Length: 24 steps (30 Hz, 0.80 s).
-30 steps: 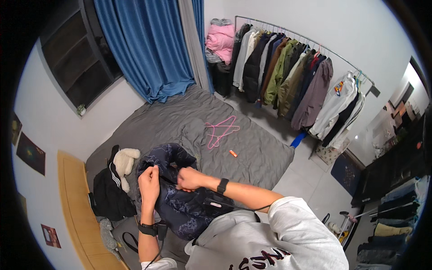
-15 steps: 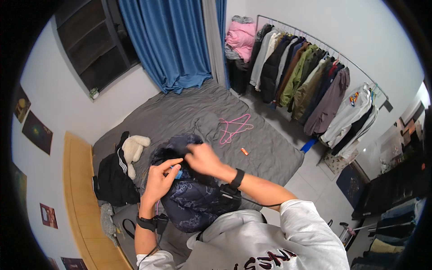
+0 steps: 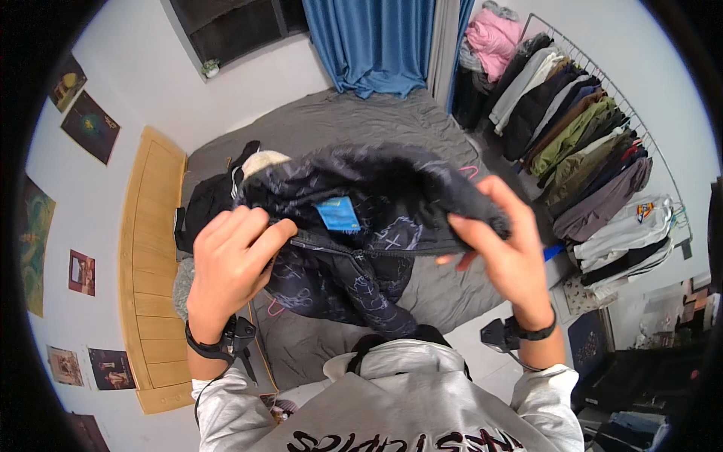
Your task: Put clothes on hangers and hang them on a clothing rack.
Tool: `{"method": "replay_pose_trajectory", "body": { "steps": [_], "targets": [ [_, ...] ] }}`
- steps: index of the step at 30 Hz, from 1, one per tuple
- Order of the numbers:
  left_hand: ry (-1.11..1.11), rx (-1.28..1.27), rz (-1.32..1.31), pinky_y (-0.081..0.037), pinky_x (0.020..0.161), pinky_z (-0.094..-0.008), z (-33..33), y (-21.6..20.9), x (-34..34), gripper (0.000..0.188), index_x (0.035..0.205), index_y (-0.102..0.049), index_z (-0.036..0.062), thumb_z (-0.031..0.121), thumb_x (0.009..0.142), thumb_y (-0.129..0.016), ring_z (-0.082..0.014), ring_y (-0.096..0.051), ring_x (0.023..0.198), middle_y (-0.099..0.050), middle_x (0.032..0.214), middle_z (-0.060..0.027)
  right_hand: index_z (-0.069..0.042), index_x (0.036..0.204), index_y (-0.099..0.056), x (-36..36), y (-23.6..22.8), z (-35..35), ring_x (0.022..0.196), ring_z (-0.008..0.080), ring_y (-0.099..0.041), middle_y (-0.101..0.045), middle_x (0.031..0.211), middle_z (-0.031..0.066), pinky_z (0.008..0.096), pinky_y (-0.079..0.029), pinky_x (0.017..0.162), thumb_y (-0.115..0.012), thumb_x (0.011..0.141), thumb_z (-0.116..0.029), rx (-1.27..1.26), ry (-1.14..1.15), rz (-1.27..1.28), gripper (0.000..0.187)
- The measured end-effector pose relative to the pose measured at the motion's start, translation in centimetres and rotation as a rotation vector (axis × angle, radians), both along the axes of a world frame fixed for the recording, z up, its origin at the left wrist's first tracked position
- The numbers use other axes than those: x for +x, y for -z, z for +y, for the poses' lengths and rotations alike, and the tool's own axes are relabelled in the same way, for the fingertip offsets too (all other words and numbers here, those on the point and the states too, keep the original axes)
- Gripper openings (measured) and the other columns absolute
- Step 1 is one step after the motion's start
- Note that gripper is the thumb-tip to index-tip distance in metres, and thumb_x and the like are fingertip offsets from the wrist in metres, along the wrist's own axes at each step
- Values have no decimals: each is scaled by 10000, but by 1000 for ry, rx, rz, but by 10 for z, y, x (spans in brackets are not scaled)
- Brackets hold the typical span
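A dark patterned jacket [image 3: 331, 294] with pale line drawings is stretched between my hands, its neck end raised toward me. A blue label [image 3: 338, 214] shows on its inner side, and a zip edge runs across the front of the opening. My left hand [image 3: 235, 256] is closed on the left end of that edge. The fabric's right end is pinched between the thumb and fingers of my right hand [image 3: 508, 252]. Below the left hand, a bit of pink hanger [image 3: 276, 307] sticks out beside the jacket; another pink hanger [image 3: 468, 172] shows partly behind it.
Beneath lies a bed with a grey sheet [image 3: 316, 124] and a wooden headboard [image 3: 151, 279] at left. Black clothing [image 3: 207, 203] and a cream plush item [image 3: 263, 160] lie beyond my left hand. A full clothes rack [image 3: 602, 71] stands at the far right.
The jacket has come up off the bed and been spread wide. My right hand has moved right, away from the left one. The head view has shifted.
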State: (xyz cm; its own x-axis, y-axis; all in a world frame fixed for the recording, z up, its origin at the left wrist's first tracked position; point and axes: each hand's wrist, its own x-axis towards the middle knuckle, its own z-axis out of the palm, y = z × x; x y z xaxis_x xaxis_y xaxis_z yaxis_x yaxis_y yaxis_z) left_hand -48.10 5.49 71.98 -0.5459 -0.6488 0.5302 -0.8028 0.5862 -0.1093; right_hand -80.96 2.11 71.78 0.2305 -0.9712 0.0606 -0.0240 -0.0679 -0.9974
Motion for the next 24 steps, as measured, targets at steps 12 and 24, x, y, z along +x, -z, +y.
{"method": "replay_pose_trajectory", "body": {
  "steps": [12, 24],
  "targets": [
    [-42, 400, 117, -453, 760, -439, -106, 266, -10, 237, 1034, -640, 108, 32, 820, -707, -316, -609, 852, -575, 888, -95, 109, 1170, -547, 19, 274, -91, 606, 183, -742, -706, 752, 145, 325, -547, 502, -692, 1014, -190, 292, 159, 182, 367],
    [-640, 747, 467, -472, 845, -434, -125, 422, -60, 161, 937, -673, 61, 208, 966, -731, -345, -648, 877, -637, 876, -110, 26, 1162, -645, -53, 423, -144, 685, 155, -743, -727, 818, 72, 287, -539, 534, -727, 1008, -275, 619, -256, 245, 348]
  ]
}}
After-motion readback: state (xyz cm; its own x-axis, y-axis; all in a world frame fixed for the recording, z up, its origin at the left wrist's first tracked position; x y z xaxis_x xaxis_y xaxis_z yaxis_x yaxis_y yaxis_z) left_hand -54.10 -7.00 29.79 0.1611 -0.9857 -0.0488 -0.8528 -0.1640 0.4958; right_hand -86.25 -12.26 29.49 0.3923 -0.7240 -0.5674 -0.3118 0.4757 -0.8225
